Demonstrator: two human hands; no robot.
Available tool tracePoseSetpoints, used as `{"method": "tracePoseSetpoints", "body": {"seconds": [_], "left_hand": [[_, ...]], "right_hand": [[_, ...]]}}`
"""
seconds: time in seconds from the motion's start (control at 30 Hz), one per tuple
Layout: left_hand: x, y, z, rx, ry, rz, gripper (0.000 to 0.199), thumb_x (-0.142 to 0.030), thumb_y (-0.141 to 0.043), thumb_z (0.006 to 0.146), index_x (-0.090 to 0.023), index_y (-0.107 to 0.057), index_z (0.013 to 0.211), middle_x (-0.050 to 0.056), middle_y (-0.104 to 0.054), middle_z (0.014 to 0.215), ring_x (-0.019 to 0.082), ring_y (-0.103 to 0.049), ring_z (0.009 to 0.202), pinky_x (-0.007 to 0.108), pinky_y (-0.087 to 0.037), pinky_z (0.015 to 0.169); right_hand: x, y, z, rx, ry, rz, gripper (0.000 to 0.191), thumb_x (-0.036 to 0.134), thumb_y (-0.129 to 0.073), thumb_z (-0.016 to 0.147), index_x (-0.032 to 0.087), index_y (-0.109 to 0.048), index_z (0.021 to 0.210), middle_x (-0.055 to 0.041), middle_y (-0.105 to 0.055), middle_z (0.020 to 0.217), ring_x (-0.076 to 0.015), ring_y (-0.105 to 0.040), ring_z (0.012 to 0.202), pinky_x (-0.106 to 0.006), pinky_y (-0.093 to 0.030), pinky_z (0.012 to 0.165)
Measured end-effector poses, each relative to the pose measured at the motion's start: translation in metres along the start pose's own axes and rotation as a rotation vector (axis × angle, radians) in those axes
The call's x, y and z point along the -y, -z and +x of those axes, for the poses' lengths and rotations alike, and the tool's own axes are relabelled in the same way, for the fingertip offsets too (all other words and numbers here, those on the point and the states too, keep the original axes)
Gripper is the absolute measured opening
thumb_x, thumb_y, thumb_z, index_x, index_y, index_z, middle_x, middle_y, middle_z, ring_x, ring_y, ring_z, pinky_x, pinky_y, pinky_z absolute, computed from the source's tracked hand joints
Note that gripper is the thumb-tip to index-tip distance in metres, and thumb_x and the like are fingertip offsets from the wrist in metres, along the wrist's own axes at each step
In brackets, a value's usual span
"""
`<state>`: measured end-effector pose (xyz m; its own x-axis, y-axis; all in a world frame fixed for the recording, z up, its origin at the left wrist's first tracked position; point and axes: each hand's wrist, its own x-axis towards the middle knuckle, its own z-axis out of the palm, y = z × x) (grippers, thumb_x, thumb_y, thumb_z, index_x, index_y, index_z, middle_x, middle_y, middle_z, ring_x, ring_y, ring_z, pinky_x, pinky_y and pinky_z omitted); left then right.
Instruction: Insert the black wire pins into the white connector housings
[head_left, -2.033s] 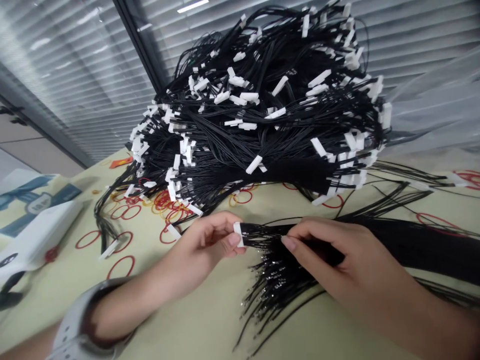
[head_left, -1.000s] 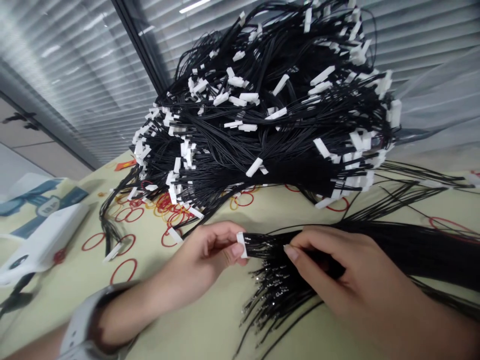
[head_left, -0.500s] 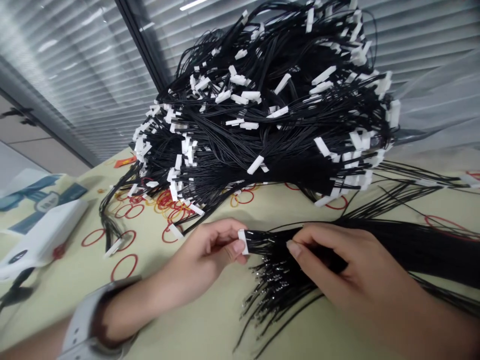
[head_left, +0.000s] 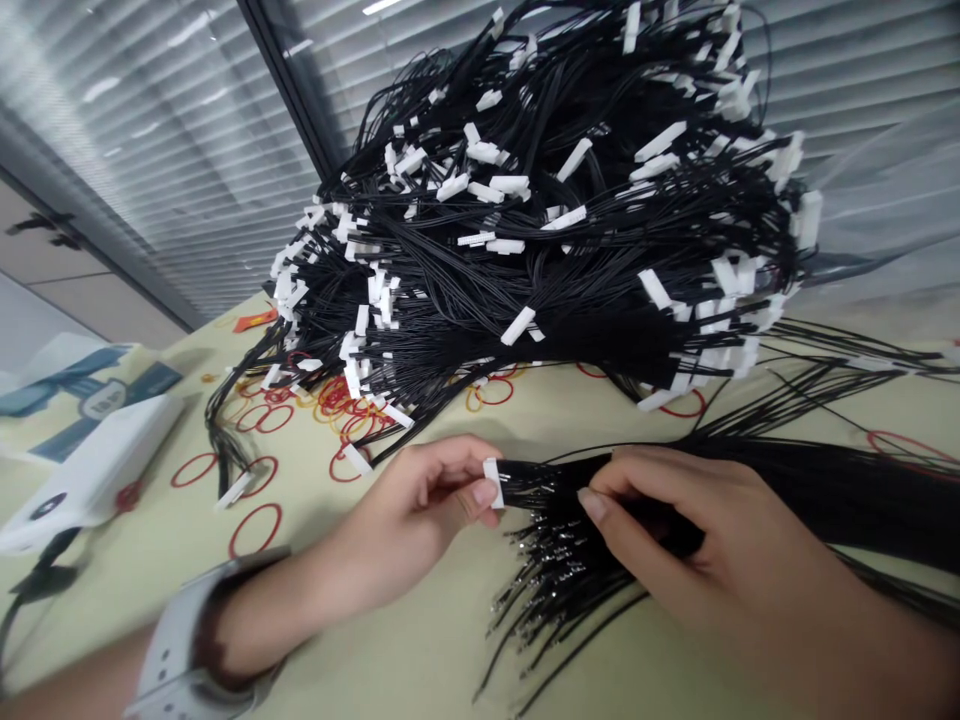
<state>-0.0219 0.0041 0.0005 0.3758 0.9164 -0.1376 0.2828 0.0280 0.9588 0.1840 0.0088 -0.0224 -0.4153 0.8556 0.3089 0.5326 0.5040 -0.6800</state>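
Note:
My left hand (head_left: pixel 442 505) pinches a white connector (head_left: pixel 493 484) between thumb and fingers. Several black wires run from its right side toward my right hand (head_left: pixel 675 530). The right thumb and forefinger are pressed together over the black wires (head_left: pixel 559 473); exactly what lies between the fingertips is too small to make out. Below, loose wire ends with small metal tips (head_left: pixel 551 560) fan out over the table. The rest of this wire bundle (head_left: pixel 847 495) stretches off to the right, behind my right hand.
A large heap of black cables (head_left: pixel 585 220) with white connectors stands behind my hands. Red and yellow rubber bands (head_left: pixel 349 400) lie on the pale table (head_left: pixel 360 640). At the left are a white device (head_left: pixel 105 465) and a blue-and-cream packet (head_left: pixel 45 400).
The view has shifted slightly, so most things appear a little farther right. Both hands keep nearly the same pose, with the connector still in my left hand.

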Motion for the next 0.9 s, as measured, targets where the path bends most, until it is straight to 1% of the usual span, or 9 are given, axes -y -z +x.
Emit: {"method": "tracePoseSetpoints", "body": {"seconds": [0.17, 0.33, 0.5, 0.7, 0.9], "left_hand": [[0.0006, 0.0009, -0.0018, 0.020, 0.008, 0.020, 0.007, -0.015, -0.048, 0.085, -0.014, -0.054, 0.083, -0.003, -0.053, 0.067, 0.009, -0.050, 0.066, 0.019, -0.037, 0.062], [-0.0016, 0.0003, -0.0003, 0.023, 0.020, 0.060, 0.008, -0.015, -0.048, 0.084, -0.013, -0.055, 0.082, -0.002, -0.054, 0.067, 0.010, -0.051, 0.066, 0.020, -0.037, 0.061], [-0.0018, 0.0003, -0.0014, 0.021, 0.032, 0.085, 0.010, -0.016, -0.047, 0.085, -0.012, -0.056, 0.084, -0.001, -0.053, 0.067, 0.010, -0.050, 0.066, 0.020, -0.036, 0.061], [-0.0010, 0.0001, -0.0006, 0.024, 0.024, 0.090, 0.009, -0.016, -0.047, 0.085, -0.012, -0.055, 0.083, -0.001, -0.052, 0.066, 0.011, -0.049, 0.066, 0.021, -0.036, 0.061], [-0.0057, -0.0013, 0.0006, 0.028, 0.048, 0.116, 0.010, -0.015, -0.047, 0.085, -0.012, -0.055, 0.081, -0.001, -0.052, 0.067, 0.011, -0.049, 0.066, 0.021, -0.036, 0.060]], "right_hand": [[-0.0001, -0.0007, 0.0013, -0.002, 0.002, -0.021, 0.018, 0.020, -0.048, 0.080, 0.020, -0.052, 0.063, 0.0055, -0.053, 0.057, -0.0047, -0.049, 0.050, -0.017, -0.036, 0.044], [0.0011, -0.0004, 0.0016, 0.001, -0.005, -0.028, 0.017, 0.021, -0.048, 0.079, 0.020, -0.052, 0.062, 0.0057, -0.053, 0.057, -0.0052, -0.048, 0.050, -0.018, -0.036, 0.045], [0.0018, -0.0006, 0.0020, -0.006, 0.020, -0.032, 0.017, 0.018, -0.048, 0.078, 0.019, -0.051, 0.061, 0.0054, -0.052, 0.056, -0.0051, -0.048, 0.051, -0.018, -0.035, 0.045], [0.0034, 0.0005, 0.0034, 0.017, 0.089, -0.014, 0.015, 0.013, -0.048, 0.075, 0.018, -0.050, 0.061, 0.0059, -0.051, 0.056, -0.0052, -0.047, 0.051, -0.018, -0.035, 0.046], [0.0023, 0.0013, 0.0017, 0.065, 0.109, -0.011, 0.016, 0.011, -0.048, 0.074, 0.018, -0.050, 0.060, 0.0050, -0.051, 0.056, -0.0065, -0.047, 0.052, -0.020, -0.034, 0.047]]}}
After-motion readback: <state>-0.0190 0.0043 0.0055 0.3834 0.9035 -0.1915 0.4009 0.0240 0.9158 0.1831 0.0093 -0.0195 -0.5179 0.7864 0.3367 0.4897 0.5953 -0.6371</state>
